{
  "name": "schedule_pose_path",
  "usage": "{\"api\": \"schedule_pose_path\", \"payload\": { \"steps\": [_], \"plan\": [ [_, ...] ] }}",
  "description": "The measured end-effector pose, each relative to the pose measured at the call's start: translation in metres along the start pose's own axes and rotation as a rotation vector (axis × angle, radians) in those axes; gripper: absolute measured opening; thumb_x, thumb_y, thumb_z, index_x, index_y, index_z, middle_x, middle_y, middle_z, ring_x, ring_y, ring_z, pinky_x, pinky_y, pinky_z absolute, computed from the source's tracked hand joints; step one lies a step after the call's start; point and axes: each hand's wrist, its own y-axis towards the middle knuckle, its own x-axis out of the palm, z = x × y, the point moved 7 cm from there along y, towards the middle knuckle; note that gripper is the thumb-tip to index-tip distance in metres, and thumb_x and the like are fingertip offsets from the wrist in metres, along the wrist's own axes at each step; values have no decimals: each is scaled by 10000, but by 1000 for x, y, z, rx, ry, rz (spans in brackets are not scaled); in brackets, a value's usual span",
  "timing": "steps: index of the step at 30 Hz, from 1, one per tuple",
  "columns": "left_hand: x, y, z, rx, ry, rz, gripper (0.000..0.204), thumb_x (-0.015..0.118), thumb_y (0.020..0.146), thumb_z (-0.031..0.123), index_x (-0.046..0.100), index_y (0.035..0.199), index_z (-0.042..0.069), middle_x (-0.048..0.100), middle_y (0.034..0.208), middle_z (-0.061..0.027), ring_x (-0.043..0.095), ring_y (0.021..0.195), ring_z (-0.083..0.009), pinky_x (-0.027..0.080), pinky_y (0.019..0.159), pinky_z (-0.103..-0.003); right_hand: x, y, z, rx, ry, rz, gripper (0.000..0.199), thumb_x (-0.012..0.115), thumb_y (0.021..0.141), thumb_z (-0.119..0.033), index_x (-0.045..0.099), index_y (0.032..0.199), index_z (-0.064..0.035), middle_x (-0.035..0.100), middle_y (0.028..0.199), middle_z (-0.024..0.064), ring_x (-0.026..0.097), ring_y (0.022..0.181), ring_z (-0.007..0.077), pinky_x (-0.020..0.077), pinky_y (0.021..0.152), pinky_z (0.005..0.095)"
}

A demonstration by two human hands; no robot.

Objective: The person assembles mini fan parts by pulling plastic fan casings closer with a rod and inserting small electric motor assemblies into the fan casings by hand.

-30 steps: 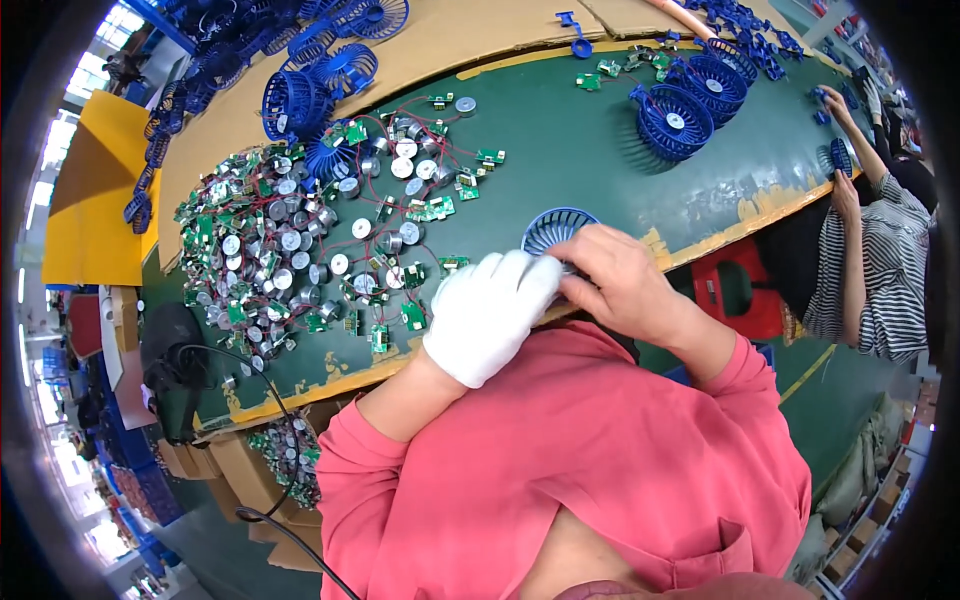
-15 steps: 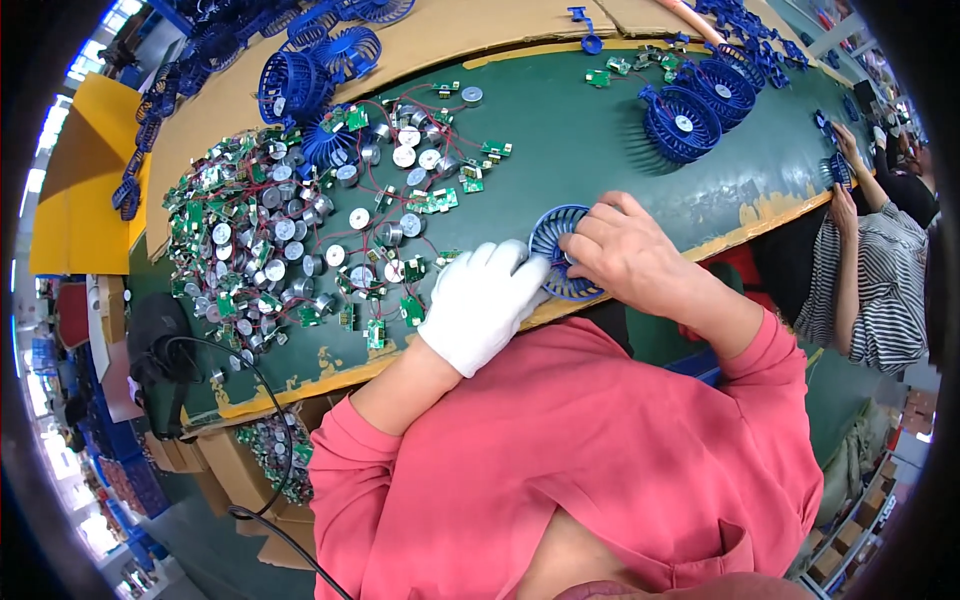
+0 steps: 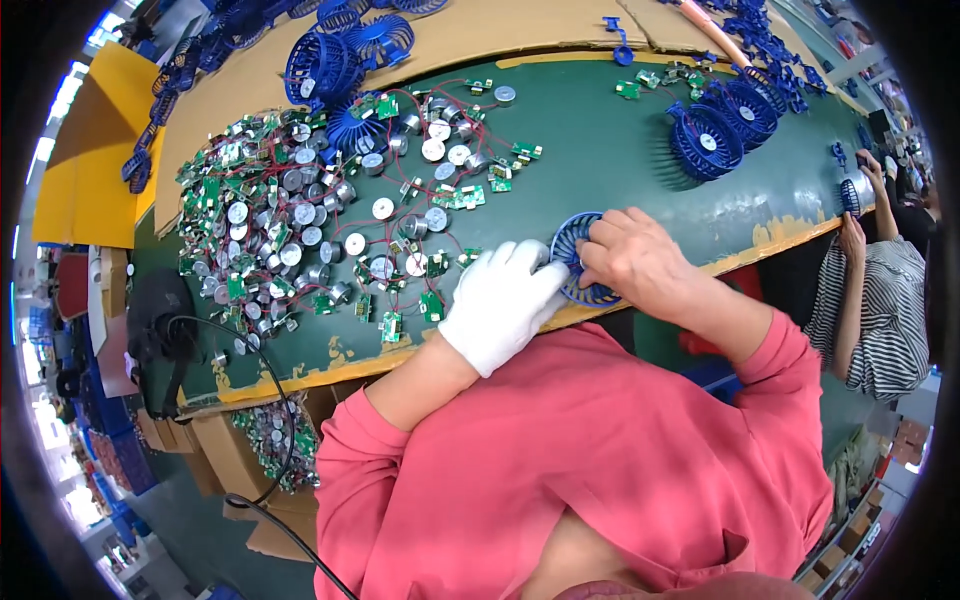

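Note:
A round blue plastic fan housing (image 3: 564, 238) with slatted sides is held at the table's near edge, in front of my chest. My left hand (image 3: 503, 308), in a white glove, is closed on its left side. From the right, my bare right hand (image 3: 645, 262) reaches over the rim. Its fingers are bent and pinched together inside the housing, and they hide whatever is between them. To the left of my hands spreads a heap of silver motors (image 3: 290, 255) wired with red leads to small green circuit boards (image 3: 391, 326).
Finished-looking blue fan housings (image 3: 707, 143) stand at the back right, near several circuit boards (image 3: 628, 90). More blue housings (image 3: 318, 68) lie on cardboard (image 3: 455, 42) at the back. A black cable (image 3: 292, 440) hangs at the left. At far right a co-worker's hand (image 3: 852, 240) holds a blue part.
The whole view has shifted slightly, so the table's things appear a little farther right. Both my hands stay at the fan housing, with the right fingers still inside it.

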Motion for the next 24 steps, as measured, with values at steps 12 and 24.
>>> {"api": "schedule_pose_path", "payload": {
  "steps": [12,24],
  "plan": [
    [-74,-42,-92,-454,308,267,202,745,716,242,655,816,91,601,889,-90,581,833,-286,447,705,-390,-73,-41,68,298,-219,428,250,755,687,-164,640,875,-47,547,742,78,547,729,273,431,654,381],
    [-68,-38,-94,-362,377,262,267,760,655,326,663,828,147,555,913,-64,533,882,-267,408,731,-404,-83,-33,158,495,-450,380,210,703,764,-251,678,875,-74,589,875,59,579,857,253,423,763,369]
  ]
}}
